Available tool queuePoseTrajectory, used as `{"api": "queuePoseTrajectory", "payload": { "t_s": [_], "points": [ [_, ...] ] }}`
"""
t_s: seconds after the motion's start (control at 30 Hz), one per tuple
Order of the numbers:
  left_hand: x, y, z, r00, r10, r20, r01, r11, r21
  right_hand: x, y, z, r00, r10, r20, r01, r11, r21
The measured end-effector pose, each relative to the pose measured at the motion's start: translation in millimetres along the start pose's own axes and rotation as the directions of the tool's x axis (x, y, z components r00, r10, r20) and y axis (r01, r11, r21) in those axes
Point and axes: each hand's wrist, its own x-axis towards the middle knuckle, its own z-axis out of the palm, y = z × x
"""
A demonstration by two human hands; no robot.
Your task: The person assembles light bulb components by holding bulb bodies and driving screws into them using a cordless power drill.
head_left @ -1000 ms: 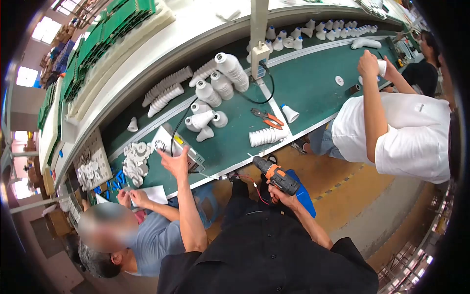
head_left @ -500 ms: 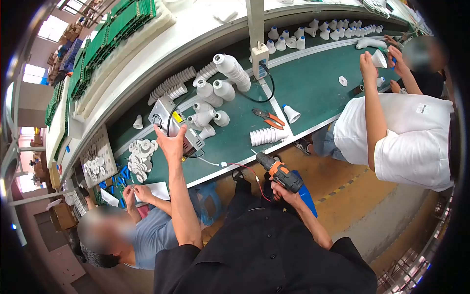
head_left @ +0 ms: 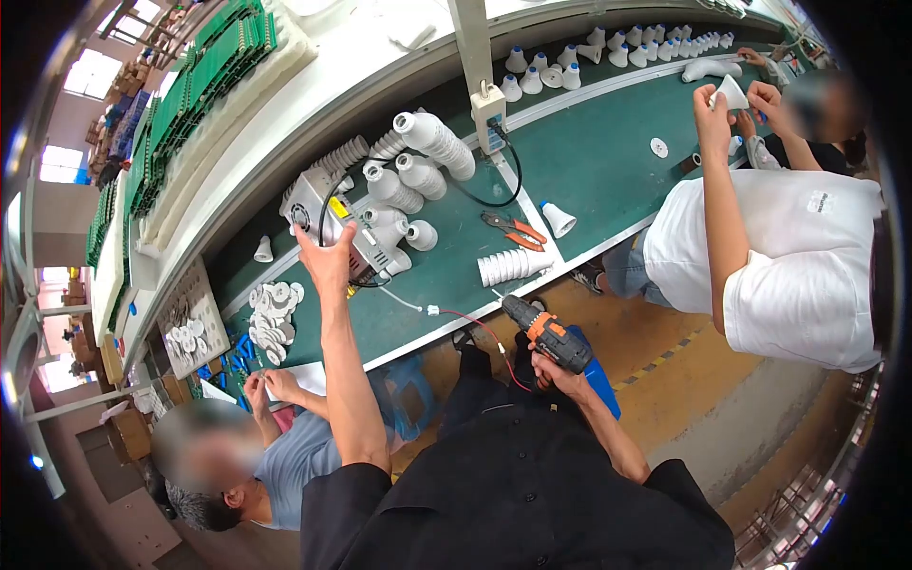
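Note:
My left hand grips the near side of a metal power supply box, its thumb and fingers spread wide along the casing. A black cable loops over this box, which lies on the green bench against several white cone-shaped lamp housings. My right hand is wrapped around the handle of a black and orange cordless drill, held in front of the bench edge with its bit pointing up and left. A red wire runs from a white connector by the bench edge to the drill area.
Orange-handled pliers, a stack of white rings and a white cone lie on the bench. White discs are piled at left. One co-worker sits at left, another at right holding a cone.
The power supply has slid back across the bench towards the housings, with my left hand on it. The drill stays in my right hand, nearly in place. My view has shifted slightly.

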Motion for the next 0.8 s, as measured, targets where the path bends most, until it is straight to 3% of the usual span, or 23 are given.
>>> {"api": "queuePoseTrajectory", "payload": {
  "t_s": [0.2,0.43,0.53,0.7,0.8],
  "points": [
    [-4.8,30.8,-1.3,0.997,0.074,-0.028,-0.075,0.997,-0.029,3.1,7.4,-4.2,1.000,0.003,0.026,-0.003,1.000,-0.004],
    [-32.9,41.1,-8.3,0.984,0.178,-0.028,-0.179,0.959,-0.218,2.6,6.8,-13.5,0.998,-0.008,0.059,0.005,0.999,0.051],
    [-60.2,57.3,-14.5,0.988,0.153,-0.038,-0.157,0.940,-0.302,3.5,6.7,-19.8,0.997,-0.027,0.074,0.022,0.998,0.061],
    [-91.0,66.8,-25.4,0.979,0.191,-0.073,-0.203,0.942,-0.268,6.6,0.8,-30.8,0.996,0.002,0.091,-0.012,0.994,0.105],
    [-116.1,86.7,-32.1,0.981,0.189,-0.044,-0.191,0.898,-0.396,6.7,-5.8,-38.9,0.994,0.034,0.106,-0.048,0.991,0.125]
  ]
}}
